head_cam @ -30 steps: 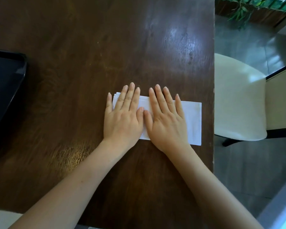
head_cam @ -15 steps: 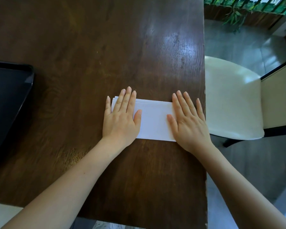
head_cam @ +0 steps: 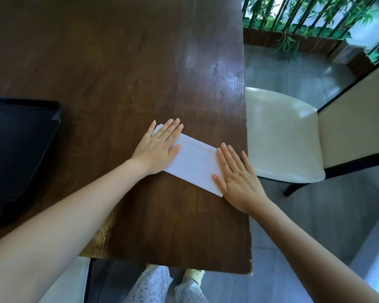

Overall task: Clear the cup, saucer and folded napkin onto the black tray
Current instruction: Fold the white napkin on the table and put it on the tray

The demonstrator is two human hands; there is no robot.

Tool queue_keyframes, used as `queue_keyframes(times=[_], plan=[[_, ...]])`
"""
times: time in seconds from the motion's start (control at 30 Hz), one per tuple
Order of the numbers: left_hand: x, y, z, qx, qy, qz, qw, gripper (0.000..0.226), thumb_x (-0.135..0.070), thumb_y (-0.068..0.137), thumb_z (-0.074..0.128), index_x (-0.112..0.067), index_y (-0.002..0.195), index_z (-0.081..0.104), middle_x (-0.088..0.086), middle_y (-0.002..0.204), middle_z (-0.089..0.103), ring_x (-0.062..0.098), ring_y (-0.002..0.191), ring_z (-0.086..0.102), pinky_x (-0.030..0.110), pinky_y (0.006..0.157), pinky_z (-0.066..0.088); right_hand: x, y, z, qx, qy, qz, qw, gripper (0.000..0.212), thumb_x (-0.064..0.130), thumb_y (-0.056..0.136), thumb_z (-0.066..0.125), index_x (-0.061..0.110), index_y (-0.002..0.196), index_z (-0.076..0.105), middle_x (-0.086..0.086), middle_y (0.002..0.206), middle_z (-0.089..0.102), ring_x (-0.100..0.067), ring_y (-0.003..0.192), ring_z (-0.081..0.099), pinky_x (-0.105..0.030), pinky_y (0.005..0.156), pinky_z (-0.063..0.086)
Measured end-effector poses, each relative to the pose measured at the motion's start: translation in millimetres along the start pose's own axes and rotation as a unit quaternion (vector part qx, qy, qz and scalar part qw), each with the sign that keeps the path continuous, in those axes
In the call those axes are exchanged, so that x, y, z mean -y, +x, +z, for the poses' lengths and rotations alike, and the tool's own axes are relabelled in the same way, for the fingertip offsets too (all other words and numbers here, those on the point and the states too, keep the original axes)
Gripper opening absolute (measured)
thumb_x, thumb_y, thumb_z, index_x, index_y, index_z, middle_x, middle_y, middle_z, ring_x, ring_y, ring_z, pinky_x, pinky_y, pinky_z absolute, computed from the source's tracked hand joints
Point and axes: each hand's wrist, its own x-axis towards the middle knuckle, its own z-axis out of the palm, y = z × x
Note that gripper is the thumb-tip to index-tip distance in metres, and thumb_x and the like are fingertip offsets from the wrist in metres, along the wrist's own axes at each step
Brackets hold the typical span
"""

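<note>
A white folded napkin (head_cam: 194, 162) lies flat on the dark wooden table (head_cam: 123, 62), near its right edge. My left hand (head_cam: 157, 149) rests flat on the napkin's left end, fingers spread. My right hand (head_cam: 236, 178) presses flat on the napkin's right end, close to the table's edge. Neither hand grips anything. The black tray (head_cam: 20, 149) sits at the left side of the table, partly cut off by the frame. No cup or saucer is in view.
A cream chair (head_cam: 280, 138) stands just right of the table. Bamboo plants (head_cam: 304, 16) and a grey floor lie beyond it. My legs show below the table's near edge. Another pale seat (head_cam: 70, 283) is at the bottom left.
My right hand has slid rightward along the napkin, from beside the left hand to the napkin's right end. The view has shifted, so the tray shows more.
</note>
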Motion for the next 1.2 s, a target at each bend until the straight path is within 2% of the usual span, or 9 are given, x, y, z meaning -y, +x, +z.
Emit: queue_keyframes(times=[0.2,0.33,0.47,0.63,0.73,0.83,0.9,1.03,1.2], plan=[[15,19,-15,0.023,0.079,0.106,0.991,0.059,-0.051,0.095,0.004,-0.023,0.141,-0.019,-0.004,0.157,-0.015,0.008,0.142,-0.019,0.04,0.118,-0.01,29,-36,11,0.0,0.052,0.027,0.998,0.063,0.053,0.094,0.008,0.021,0.14,-0.023,0.005,0.151,-0.025,-0.011,0.142,-0.021,-0.033,0.117,-0.014],[-16,13,-21,-0.035,0.106,0.04,0.993,0.063,-0.043,0.099,0.021,-0.014,0.149,-0.004,0.005,0.16,-0.003,0.02,0.147,-0.006,0.04,0.118,-0.006,56,-44,17,-0.023,0.075,0.108,0.991,0.066,0.048,0.096,0.015,0.015,0.146,-0.014,-0.003,0.158,-0.015,-0.017,0.146,-0.014,-0.033,0.116,-0.015],[-71,-12,-8,0.005,-0.066,-0.106,0.992,0.059,-0.037,0.1,0.02,-0.012,0.15,0.001,0.005,0.16,-0.001,0.019,0.147,-0.003,0.038,0.118,-0.006,81,-57,23,-0.059,0.1,0.144,0.983,0.066,0.047,0.097,0.017,0.013,0.142,-0.017,-0.005,0.154,-0.018,-0.021,0.146,-0.012,-0.033,0.114,-0.016],[-72,-17,5,0.01,-0.055,-0.076,0.996,0.059,-0.043,0.099,0.013,-0.015,0.149,-0.002,0.001,0.16,-0.003,0.016,0.147,-0.006,0.039,0.118,-0.005,77,-76,25,-0.057,0.111,0.086,0.988,0.062,0.043,0.099,0.02,0.015,0.146,-0.009,0.0,0.153,-0.016,-0.016,0.142,-0.015,-0.033,0.115,-0.013],[-68,-16,2,0.02,-0.038,-0.046,0.998,0.06,-0.044,0.099,0.013,-0.015,0.149,-0.005,0.002,0.16,-0.005,0.017,0.147,-0.007,0.039,0.118,-0.006,58,-80,10,-0.073,0.085,0.026,0.993,0.052,0.028,0.096,0.045,0.01,0.144,0.033,-0.008,0.155,0.025,-0.024,0.144,0.023,-0.04,0.118,0.015],[-74,-30,-7,-0.002,-0.005,-0.021,1.0,0.063,-0.043,0.099,0.019,-0.011,0.149,-0.003,0.006,0.16,-0.002,0.02,0.147,-0.004,0.038,0.118,-0.007,39,-76,-2,-0.099,0.048,-0.041,0.993,0.042,0.016,0.08,0.07,0.007,0.12,0.063,-0.012,0.136,0.056,-0.029,0.12,0.057,-0.045,0.098,0.047],[-86,-56,-11,-0.046,-0.041,-0.006,0.998,0.062,-0.037,0.099,0.032,-0.007,0.149,0.012,0.01,0.158,0.013,0.024,0.147,0.01,0.036,0.118,0.0,30,-71,-8,-0.107,0.025,-0.082,0.991,0.037,0.014,0.073,0.076,0.008,0.109,0.068,-0.01,0.128,0.062,-0.028,0.111,0.063,-0.042,0.09,0.052],[-105,-123,-8,-0.137,-0.114,0.021,0.984,0.048,-0.028,0.083,0.068,-0.003,0.123,0.061,0.014,0.128,0.062,0.028,0.121,0.057,0.042,0.104,0.039,19,-64,-13,-0.126,-0.014,-0.154,0.98,0.035,0.013,0.065,0.082,0.013,0.099,0.072,-0.004,0.113,0.07,-0.023,0.098,0.068,-0.033,0.082,0.055],[-99,-145,-5,-0.157,-0.065,0.068,0.983,0.04,-0.023,0.065,0.085,-0.005,0.1,0.075,0.012,0.102,0.075,0.024,0.095,0.071,0.034,0.08,0.058,9,-58,-19,-0.135,-0.042,-0.219,0.965,0.031,0.013,0.064,0.083,0.014,0.093,0.073,0.0,0.103,0.072,-0.019,0.083,0.068,-0.026,0.074,0.055]])
